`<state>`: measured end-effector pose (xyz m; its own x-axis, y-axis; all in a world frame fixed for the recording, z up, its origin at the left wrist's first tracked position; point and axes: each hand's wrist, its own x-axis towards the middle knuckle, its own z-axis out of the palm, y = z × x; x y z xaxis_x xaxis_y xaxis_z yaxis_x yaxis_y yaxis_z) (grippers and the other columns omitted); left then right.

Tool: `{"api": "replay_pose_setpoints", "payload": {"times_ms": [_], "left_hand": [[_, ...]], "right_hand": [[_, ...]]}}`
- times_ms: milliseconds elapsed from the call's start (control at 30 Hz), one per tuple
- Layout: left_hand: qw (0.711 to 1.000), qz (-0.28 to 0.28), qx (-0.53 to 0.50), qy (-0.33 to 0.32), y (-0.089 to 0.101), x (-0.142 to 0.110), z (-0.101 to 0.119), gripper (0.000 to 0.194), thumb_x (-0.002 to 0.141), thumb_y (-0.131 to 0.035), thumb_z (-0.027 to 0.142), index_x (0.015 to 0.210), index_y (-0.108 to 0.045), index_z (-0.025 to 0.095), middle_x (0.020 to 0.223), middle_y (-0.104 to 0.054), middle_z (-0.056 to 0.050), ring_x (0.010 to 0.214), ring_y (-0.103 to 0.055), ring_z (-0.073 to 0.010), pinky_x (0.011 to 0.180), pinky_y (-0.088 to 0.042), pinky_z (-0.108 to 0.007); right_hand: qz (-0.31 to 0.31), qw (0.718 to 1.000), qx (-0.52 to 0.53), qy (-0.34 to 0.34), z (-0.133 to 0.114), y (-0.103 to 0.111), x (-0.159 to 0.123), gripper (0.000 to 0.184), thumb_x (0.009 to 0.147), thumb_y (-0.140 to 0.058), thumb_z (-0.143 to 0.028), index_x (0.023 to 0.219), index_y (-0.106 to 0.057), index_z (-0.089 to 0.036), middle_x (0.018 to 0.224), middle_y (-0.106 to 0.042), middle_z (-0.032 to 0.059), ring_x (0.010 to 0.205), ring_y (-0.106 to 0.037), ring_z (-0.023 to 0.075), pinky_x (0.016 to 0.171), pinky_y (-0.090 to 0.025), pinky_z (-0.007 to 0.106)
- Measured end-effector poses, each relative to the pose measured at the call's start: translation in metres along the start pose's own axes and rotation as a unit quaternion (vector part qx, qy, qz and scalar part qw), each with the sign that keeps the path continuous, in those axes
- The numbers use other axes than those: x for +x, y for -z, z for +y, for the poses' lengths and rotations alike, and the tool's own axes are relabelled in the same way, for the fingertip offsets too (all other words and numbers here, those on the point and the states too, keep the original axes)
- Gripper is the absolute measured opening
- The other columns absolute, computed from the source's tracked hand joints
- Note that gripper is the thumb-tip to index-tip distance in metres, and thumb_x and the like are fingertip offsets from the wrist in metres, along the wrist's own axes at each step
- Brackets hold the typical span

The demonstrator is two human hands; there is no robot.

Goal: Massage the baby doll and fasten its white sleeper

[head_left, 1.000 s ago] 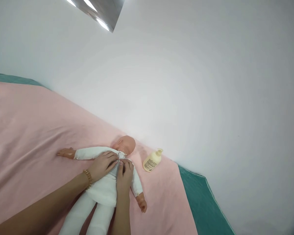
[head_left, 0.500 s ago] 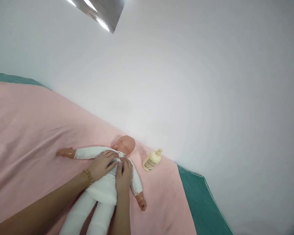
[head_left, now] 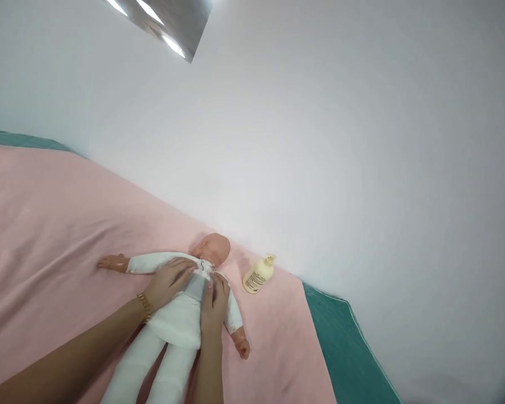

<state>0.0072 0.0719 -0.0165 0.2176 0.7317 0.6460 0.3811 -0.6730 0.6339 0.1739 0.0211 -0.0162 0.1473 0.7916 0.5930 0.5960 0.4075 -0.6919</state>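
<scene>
A baby doll [head_left: 174, 322] with a white cloth body lies on its back, arms spread, its bald head turned to one side. My left hand [head_left: 170, 280], with a gold bracelet at the wrist, rests flat with fingers stretched across the left side of the doll's chest. On the right side of the chest lies my right hand [head_left: 215, 297], its fingers extended toward the shoulder. Between the two hands a grey patch [head_left: 196, 285] shows on the chest. Neither hand grips anything. The doll's feet are out of frame.
A pale yellow pump bottle [head_left: 258, 275] stands right of the doll's head. Under everything spreads a pink sheet [head_left: 46, 224], with a green cover [head_left: 353, 348] showing beyond its edges. A white wall [head_left: 320, 140] rises behind, with a shiny panel [head_left: 177, 22] at the top.
My hands have slid apart on the doll's chest, the left one moving left and the right one slightly right. More of the grey patch shows between them. The view has shifted slightly.
</scene>
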Motion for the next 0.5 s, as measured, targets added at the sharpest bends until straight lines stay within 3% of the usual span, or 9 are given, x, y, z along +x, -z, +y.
{"api": "replay_pose_setpoints", "payload": {"times_ms": [100,200,367,500], "left_hand": [[0.999,0.043,-0.029,-0.010,0.010,-0.012,0.011,0.038,0.100,-0.033,0.037,0.092,-0.066,0.019,0.096,-0.070,-0.006,0.097,-0.060,-0.0211,0.091,-0.045,-0.035],[0.997,0.048,-0.053,-0.020,0.017,-0.034,0.022,0.040,0.101,-0.029,0.033,0.084,-0.063,0.019,0.085,-0.068,-0.004,0.086,-0.060,-0.0189,0.084,-0.046,-0.032],[0.993,-0.004,-0.108,-0.054,0.024,-0.070,0.028,0.041,0.101,-0.027,0.030,0.082,-0.062,0.019,0.080,-0.065,-0.004,0.080,-0.058,-0.0173,0.079,-0.047,-0.031],[0.987,-0.056,-0.136,-0.072,0.028,-0.080,0.030,0.042,0.101,-0.027,0.031,0.082,-0.063,0.020,0.079,-0.064,-0.004,0.079,-0.056,-0.0181,0.076,-0.046,-0.031]], "right_hand": [[0.051,0.997,0.047,-0.022,-0.007,0.011,-0.022,0.036,0.098,-0.038,-0.039,0.104,-0.068,-0.019,0.116,-0.059,0.0122,0.114,-0.054,0.0235,0.098,-0.044,0.038],[0.048,0.996,0.069,-0.023,-0.014,0.019,-0.049,0.037,0.099,-0.037,-0.038,0.094,-0.069,-0.020,0.106,-0.059,0.0104,0.105,-0.057,0.0229,0.094,-0.045,0.038],[-0.005,0.998,0.060,0.014,-0.026,0.026,-0.084,0.039,0.100,-0.035,-0.036,0.087,-0.069,-0.023,0.095,-0.060,0.0070,0.097,-0.058,0.0221,0.088,-0.045,0.039],[-0.020,0.998,0.055,0.019,-0.030,0.027,-0.088,0.038,0.100,-0.038,-0.033,0.082,-0.070,-0.023,0.086,-0.061,0.0059,0.089,-0.058,0.0217,0.079,-0.045,0.037]]}}
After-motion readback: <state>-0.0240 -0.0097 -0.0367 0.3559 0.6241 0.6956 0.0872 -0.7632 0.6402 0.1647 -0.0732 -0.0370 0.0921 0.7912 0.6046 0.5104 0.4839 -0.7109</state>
